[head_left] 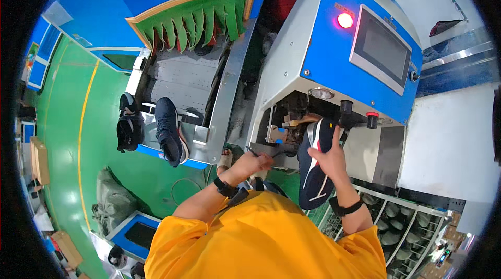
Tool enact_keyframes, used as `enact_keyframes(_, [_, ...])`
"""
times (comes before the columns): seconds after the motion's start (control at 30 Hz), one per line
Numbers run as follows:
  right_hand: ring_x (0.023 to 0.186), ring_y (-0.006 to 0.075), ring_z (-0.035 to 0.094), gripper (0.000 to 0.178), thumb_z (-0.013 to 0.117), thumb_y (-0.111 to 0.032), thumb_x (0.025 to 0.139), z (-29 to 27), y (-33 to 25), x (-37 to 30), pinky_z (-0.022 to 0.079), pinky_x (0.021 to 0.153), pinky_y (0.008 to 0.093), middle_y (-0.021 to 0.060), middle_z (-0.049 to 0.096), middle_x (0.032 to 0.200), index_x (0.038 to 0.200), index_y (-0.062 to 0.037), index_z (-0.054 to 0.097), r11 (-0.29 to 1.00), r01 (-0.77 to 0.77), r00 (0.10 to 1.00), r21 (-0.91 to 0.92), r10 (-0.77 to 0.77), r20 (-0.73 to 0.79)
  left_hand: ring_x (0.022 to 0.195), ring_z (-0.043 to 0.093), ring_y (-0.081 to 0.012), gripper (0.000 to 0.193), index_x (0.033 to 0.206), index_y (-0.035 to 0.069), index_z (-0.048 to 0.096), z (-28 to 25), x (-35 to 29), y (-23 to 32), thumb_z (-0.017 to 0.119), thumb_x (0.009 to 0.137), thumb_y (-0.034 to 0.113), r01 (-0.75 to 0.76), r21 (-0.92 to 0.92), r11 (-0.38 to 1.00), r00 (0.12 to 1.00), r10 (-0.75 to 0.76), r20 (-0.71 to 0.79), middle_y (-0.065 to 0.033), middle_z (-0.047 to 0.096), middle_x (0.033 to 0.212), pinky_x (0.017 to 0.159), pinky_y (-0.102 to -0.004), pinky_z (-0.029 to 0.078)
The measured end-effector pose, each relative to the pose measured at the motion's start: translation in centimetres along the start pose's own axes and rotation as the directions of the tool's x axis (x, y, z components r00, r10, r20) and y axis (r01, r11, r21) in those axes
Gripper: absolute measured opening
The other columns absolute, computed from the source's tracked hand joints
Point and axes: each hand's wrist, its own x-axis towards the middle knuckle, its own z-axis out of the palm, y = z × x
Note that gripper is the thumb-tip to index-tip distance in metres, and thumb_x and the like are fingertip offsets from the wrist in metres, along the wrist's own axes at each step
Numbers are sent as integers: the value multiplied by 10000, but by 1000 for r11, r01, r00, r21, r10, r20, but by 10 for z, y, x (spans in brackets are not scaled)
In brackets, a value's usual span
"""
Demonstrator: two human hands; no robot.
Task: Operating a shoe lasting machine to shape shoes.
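My right hand [332,160] grips a dark navy sneaker [309,174] turned so that its sole, with white and red parts, faces my palm. One end of the sneaker reaches up into the opening under the blue and white machine [318,44]; the other points down toward me. Left of the sneaker, my left hand [254,165] is closed in front of the machine's lower edge. A thin dark rod-like piece [251,150] sticks out of its fingers; its kind cannot be made out. Inside the opening sits a metal clamp-like part [276,134], close to the sneaker's upper end.
A conveyor [182,78] with a green strip curtain [193,23] stands at left. At its near end rest a navy sneaker [169,130] and a black shoe [128,128]. A wire rack [386,216] of grey shoe lasts is at lower right. A red lamp [345,20] glows beside the screen [383,47].
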Motion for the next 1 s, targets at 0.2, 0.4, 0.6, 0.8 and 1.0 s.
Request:
enact_keyframes(0.2, [1092,209,634,1044,865,-251,744,7,39,-22,504,951,348,150,619,1312,1569,15,284,713,-24,1000,701,17,17,1233,557,-387,478,978,50,751,21,-20,5,701,853,509,-249,939,238,910,390,142,-156,669,1221,1053,-445,440])
enact_keyframes(0.4, [934,185,624,631,670,-264,893,18,63,-104,518,827,306,69,640,1151,1435,-4,478,31,-420,906,907,-38,421,1288,510,-329,798,1316,34,507,45,-53,43,932,694,297,-527,667,526,745,664,64,-157,580,1262,1101,-398,393])
enact_keyframes(0.6, [1117,256,635,635,555,-448,980,23,45,-149,512,991,365,122,633,1304,1426,-2,484,-336,-474,881,814,-183,437,848,665,-279,388,1047,24,689,69,-51,44,804,832,326,-485,476,733,851,272,449,-151,632,1048,732,-347,521])
enact_keyframes(0.8, [1035,202,643,707,687,-235,866,48,114,-122,529,882,306,101,625,1266,1481,-4,426,-38,-371,925,928,69,373,648,571,-346,417,758,-31,578,83,-45,18,810,833,307,-393,643,657,918,312,243,-181,567,719,591,-413,446])
enact_keyframes(1.0, [1036,151,623,908,790,-106,774,3,76,-72,532,848,282,90,598,1275,1553,-9,332,521,-69,994,851,112,12,536,539,-325,283,925,24,729,87,-3,-16,777,859,295,-252,578,776,966,239,101,-218,603,692,560,-383,473])
